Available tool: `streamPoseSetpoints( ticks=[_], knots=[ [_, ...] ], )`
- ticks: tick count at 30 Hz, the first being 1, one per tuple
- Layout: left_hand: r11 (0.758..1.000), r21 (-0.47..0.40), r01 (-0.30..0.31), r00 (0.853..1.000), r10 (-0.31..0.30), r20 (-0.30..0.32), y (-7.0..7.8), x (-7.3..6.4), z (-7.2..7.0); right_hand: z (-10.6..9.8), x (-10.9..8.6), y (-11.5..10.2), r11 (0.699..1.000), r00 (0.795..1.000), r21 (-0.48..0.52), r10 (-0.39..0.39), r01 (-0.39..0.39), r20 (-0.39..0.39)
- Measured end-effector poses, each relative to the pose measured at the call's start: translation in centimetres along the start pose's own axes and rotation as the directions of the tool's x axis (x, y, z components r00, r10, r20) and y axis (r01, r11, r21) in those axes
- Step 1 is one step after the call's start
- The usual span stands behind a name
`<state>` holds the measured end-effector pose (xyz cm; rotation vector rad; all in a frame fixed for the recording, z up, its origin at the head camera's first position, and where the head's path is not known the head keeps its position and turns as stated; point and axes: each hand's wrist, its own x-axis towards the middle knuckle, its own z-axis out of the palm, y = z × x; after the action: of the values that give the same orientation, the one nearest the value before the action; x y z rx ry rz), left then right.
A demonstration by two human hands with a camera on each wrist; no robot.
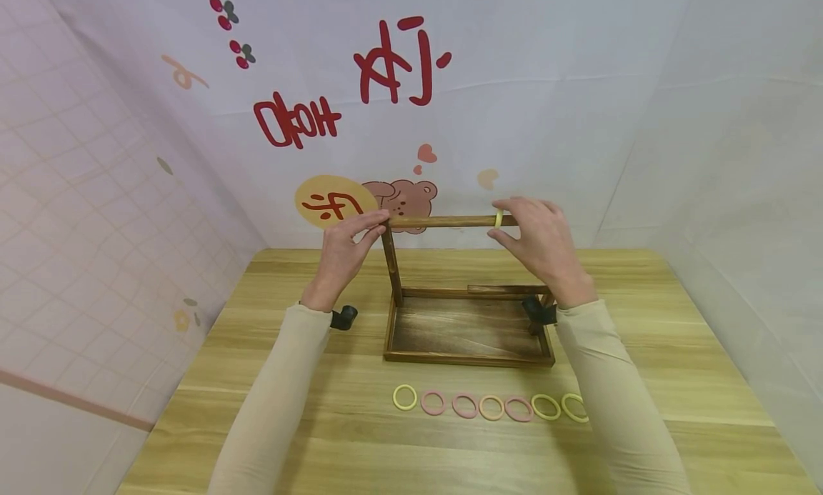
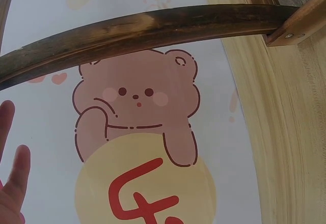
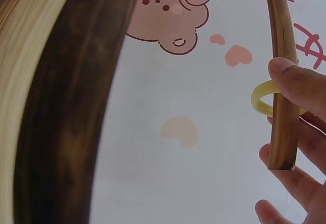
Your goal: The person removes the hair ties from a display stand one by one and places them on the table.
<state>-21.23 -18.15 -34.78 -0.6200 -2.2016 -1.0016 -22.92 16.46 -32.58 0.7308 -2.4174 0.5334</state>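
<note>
A wooden rack has a tray-like base [image 1: 469,361], a post [image 1: 391,266] on the left and a long top bar [image 1: 444,222]. Near the bar's free right end, my right hand [image 1: 545,243] pinches a yellow ring [image 3: 257,95] between thumb and fingers. That ring encircles the bar, whose end shows below it in the right wrist view. My left hand [image 1: 341,256] is at the bar's left end, above the post, fingers extended. In the left wrist view its fingertips [image 2: 21,160] appear apart from the bar; contact cannot be told.
In front of the rack lies a row of yellow, pink and orange rings, including a yellow ring [image 1: 405,386] at the left and an orange ring [image 1: 491,396]. A lower bar [image 1: 501,289] sits at the rack's right. Behind the wooden table [image 1: 308,438] hangs a printed white sheet [image 1: 546,109].
</note>
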Motion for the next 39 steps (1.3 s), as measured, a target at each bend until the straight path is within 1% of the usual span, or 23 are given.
streamPoseSetpoints(
  ticks=[14, 21, 31, 39],
  knots=[
    [1.000, -0.004, 0.003, 1.000, -0.003, -0.004, 0.02, -0.07, -0.04, -0.24, -0.27, 0.36, 1.000, 1.000, 0.003, -0.007, 0.007, -0.012],
    [1.000, 0.004, 0.010, 1.000, -0.010, 0.006, 0.08, -0.05, -0.07, -0.37, -0.48, 0.62, 1.000, 1.000, 0.004, -0.001, 0.001, -0.017],
    [1.000, -0.007, -0.001, 1.000, 0.001, -0.006, -0.14, -0.18, -0.05, -0.63, -0.57, 0.70, 1.000, 1.000, -0.001, 0.012, -0.012, -0.009],
    [1.000, -0.011, -0.003, 1.000, 0.003, -0.002, -0.03, -0.13, -0.06, -0.92, -0.78, 0.97, 1.000, 1.000, -0.002, 0.017, -0.017, -0.015]
  ],
)
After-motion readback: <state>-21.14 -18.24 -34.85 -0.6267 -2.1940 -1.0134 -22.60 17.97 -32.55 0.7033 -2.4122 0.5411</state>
